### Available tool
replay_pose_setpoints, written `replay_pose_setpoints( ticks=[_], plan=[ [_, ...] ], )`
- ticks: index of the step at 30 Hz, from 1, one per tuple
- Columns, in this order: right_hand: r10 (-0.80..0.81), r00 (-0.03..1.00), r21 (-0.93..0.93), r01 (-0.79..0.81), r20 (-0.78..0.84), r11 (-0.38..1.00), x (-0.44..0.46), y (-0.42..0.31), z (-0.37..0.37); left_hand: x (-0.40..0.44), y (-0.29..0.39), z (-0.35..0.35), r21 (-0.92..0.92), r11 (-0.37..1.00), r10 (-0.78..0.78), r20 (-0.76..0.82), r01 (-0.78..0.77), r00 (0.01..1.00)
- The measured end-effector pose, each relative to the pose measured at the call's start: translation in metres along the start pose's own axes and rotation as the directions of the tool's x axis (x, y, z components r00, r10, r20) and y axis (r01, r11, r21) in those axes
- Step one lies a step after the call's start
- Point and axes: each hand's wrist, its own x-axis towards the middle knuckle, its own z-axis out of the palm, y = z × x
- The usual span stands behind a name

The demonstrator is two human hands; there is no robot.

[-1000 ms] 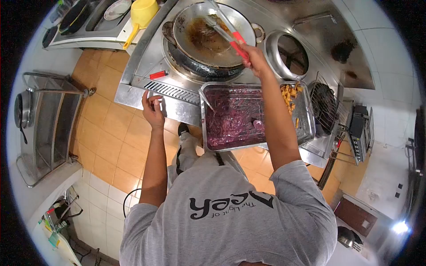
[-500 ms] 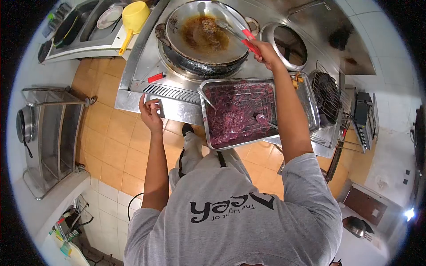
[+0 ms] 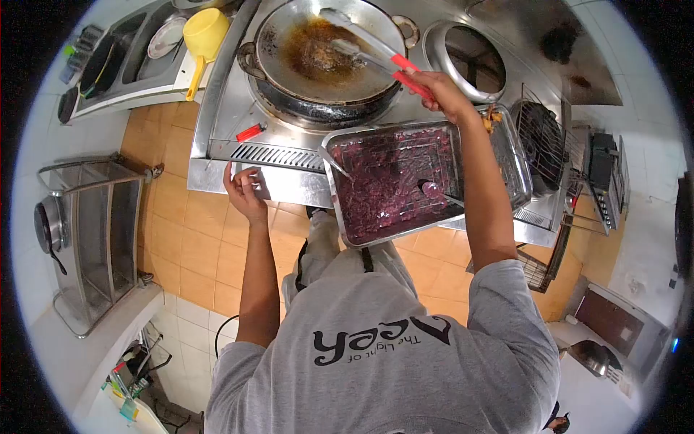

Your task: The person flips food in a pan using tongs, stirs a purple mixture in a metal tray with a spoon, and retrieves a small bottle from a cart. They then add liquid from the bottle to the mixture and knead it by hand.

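My right hand [image 3: 442,95] is closed around the red handles of metal tongs [image 3: 370,45]. The jaws of the tongs stand apart over a large wok [image 3: 269,76], the lower one close to a browned lump of food [image 3: 318,56] in dark oil. My left hand [image 3: 247,194] holds nothing, its fingers loosely bent and apart, beside the counter's front edge. Right of it lies a metal tray [image 3: 383,237] smeared with a purple-red mixture [image 3: 372,192]. A coated spoon [image 3: 432,189] rests in this tray, and another thin utensil [image 3: 335,159] leans at its left rim.
A red lighter [image 3: 251,132] lies on the steel counter left of the wok. Behind the right forearm are a second tray [image 3: 519,166] with fried pieces [image 3: 493,119] and a round metal ring [image 3: 434,50]. A yellow dipper [image 3: 204,35] sits by the sink at upper left.
The tongs have moved left and farther over the wok, with their jaws spread wider. The view has shifted slightly. My left hand stays at the counter edge.
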Motion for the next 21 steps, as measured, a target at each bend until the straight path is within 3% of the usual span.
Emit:
replay_pose_setpoints(
  ticks=[4,8,16,19,21],
  plan=[
    [0.031,0.999,-0.063,-0.029,0.031,0.998,-0.002,0.004,0.003,0.001,0.0,0.002,-0.008,0.999,-0.044,-0.065,0.044,0.997],
    [0.051,0.998,-0.092,-0.048,0.028,0.995,-0.022,0.011,-0.016,0.009,0.013,0.016,-0.213,0.962,-0.224,-0.252,0.172,0.941],
    [0.076,0.949,0.071,-0.057,-0.306,0.996,-0.115,0.052,-0.032,0.02,0.013,0.036,-0.159,0.97,-0.235,-0.421,0.184,0.876],
    [0.059,0.931,-0.003,-0.064,-0.359,0.998,-0.14,0.084,-0.041,0.019,0.005,0.034,-0.086,0.981,-0.196,-0.437,0.177,0.878],
    [-0.238,0.881,-0.319,0.107,-0.409,0.942,-0.152,0.116,-0.052,0.016,-0.006,0.03,-0.026,0.994,-0.105,-0.401,0.104,0.91]
  ],
)
